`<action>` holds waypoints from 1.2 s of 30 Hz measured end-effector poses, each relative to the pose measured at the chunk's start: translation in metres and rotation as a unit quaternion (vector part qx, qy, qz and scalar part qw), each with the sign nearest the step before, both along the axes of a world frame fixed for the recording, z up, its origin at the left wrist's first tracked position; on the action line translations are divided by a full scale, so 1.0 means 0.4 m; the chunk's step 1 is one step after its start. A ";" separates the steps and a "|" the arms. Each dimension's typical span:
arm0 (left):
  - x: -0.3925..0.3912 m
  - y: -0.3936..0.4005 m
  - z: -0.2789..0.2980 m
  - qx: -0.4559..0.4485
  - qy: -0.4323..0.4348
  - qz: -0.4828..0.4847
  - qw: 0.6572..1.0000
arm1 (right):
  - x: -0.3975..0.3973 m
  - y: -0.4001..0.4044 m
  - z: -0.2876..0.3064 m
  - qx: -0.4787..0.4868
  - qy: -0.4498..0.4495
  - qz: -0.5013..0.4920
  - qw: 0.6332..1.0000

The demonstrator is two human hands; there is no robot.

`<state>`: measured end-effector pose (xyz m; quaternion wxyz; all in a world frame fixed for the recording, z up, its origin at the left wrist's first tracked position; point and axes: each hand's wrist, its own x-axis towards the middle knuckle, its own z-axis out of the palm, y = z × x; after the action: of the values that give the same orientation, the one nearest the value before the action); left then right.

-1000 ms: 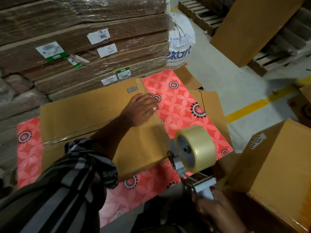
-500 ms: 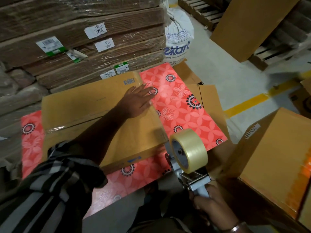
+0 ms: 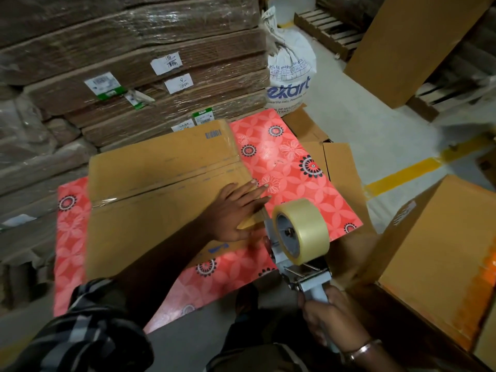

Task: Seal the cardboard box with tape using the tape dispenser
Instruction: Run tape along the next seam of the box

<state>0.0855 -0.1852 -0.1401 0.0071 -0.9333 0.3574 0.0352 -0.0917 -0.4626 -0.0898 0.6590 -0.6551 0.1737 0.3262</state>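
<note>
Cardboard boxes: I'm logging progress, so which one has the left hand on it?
The flattened box on the red floral mat, under the left hand; others go untouched.

Cardboard box point(image 3: 161, 200): we log it brown, flaps closed, flat on the floral mat. Tape dispenser point(image 3: 298, 242): grey, clear roll, upright at the box's right edge.

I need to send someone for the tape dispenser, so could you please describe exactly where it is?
Find the red flowered mat on the floor with the flat cardboard box on it. At the box's right end, the right hand grips the tape dispenser by its pale handle. It alone carries a big roll of clear tape.
</note>
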 end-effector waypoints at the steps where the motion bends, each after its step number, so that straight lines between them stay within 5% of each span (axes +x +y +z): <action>1: 0.008 -0.007 0.001 -0.002 0.001 0.006 1.000 | 0.007 0.003 0.000 0.005 -0.003 -0.008 1.000; 15: 0.160 -0.007 0.006 -0.009 0.041 0.040 0.998 | 0.121 0.001 -0.045 0.045 -0.020 -0.013 0.999; 28: 0.212 0.003 0.002 -0.028 0.049 0.065 0.996 | 0.099 -0.035 -0.099 -0.031 0.052 -0.005 0.998; 36: 0.228 -0.004 0.014 -0.092 0.189 0.094 0.973 | 0.154 -0.002 -0.101 -0.075 0.044 0.028 0.996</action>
<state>0.1766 -0.1867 -0.1346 -0.1495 -0.9359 0.2643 0.1785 -0.0301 -0.4633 -0.1300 0.5907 -0.6922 0.2076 0.3589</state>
